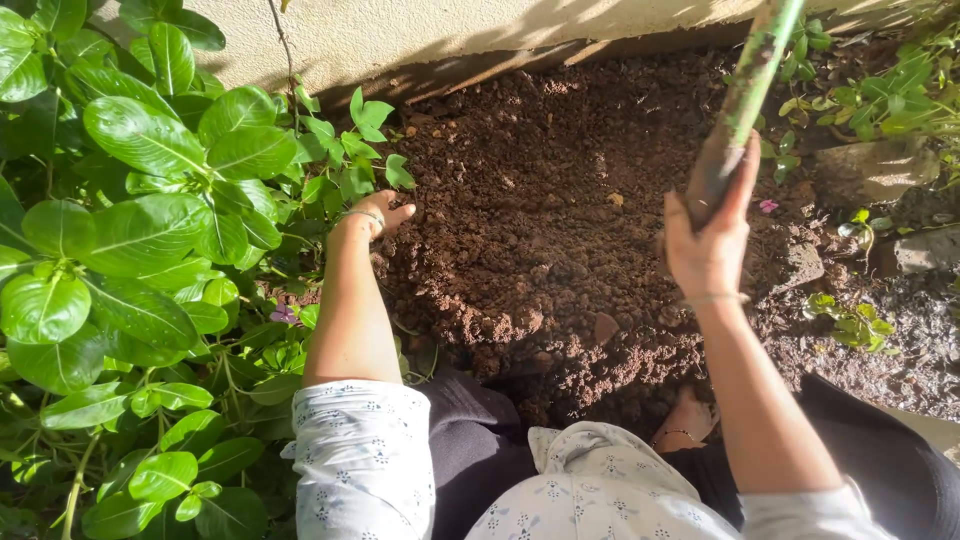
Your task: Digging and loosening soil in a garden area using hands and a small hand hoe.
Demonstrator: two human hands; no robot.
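My right hand [708, 238] is closed around the lower end of a long green-painted, dirt-smeared tool handle [742, 100] that rises toward the top edge; its working end is hidden by the hand. My left hand [378, 213] reaches out to the edge of the leafy plants, wearing a thin bangle at the wrist, fingers loosely curled with nothing seen in them. Between the hands lies a patch of loose, freshly turned brown soil [540, 220]. My bare foot [688, 418] with an anklet rests at the soil's near edge.
Dense broad green leaves [130, 250] fill the left side. A pale wall [450, 35] borders the soil at the back. Stones [880, 170] and small weeds [850, 320] sit at the right, with a tiny pink flower [768, 206] near the handle.
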